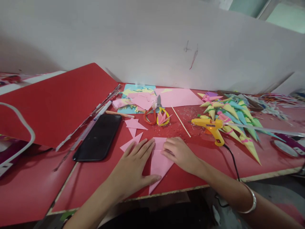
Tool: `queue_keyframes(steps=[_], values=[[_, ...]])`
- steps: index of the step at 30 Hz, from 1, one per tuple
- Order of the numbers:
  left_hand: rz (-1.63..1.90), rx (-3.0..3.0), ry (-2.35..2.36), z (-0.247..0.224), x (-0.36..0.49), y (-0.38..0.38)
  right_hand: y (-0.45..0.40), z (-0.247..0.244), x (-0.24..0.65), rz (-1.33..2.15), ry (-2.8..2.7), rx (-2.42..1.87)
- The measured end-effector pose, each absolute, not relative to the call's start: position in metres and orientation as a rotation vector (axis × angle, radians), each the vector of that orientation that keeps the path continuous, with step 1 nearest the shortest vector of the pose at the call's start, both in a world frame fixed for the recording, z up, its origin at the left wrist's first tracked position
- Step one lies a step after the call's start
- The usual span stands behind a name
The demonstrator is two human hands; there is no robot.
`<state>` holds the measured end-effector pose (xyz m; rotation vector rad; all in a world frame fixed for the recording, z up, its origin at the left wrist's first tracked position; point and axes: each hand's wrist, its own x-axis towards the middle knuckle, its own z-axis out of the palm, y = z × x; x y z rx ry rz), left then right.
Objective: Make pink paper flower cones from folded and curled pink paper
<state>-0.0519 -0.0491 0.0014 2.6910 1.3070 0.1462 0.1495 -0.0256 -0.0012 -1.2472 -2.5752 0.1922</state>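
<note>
Pink paper (157, 163) is pressed to a red bench (83, 181) between two hands, its lower tip stopped just short of the front edge. The left hand (130, 170) is laid flat, its grip released, with the thumb across the paper. The upper right of the paper is covered by the curled fingers of the right hand (179, 155); whether it is pinched in that grip cannot be told. A pointed pink piece (133, 141) is partly hidden by the left fingertips. One handle of the scissors (159, 101) is overlapped by a pink folded shape (163, 118). The paper cones (247, 128) are piled too closely to be counted, and a white cable (22, 119) is cut off at the left. Red surface is left showing between the phone (98, 138) and the left hand, and a narrower stretch between the right hand and the yellow glue gun (211, 125), whose cord is led over the front edge.
</note>
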Motion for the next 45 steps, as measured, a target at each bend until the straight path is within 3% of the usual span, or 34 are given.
queue_keyframes(steps=[13, 45], values=[[0.28, 2.741, 1.368, -0.005, -0.058, -0.064, -0.025, -0.003, 0.149, 0.182, -2.561, -1.257], [0.158, 2.767, 1.077, 0.004, -0.067, -0.067, -0.027, 0.0, 0.145, 0.169, -2.579, -1.313]])
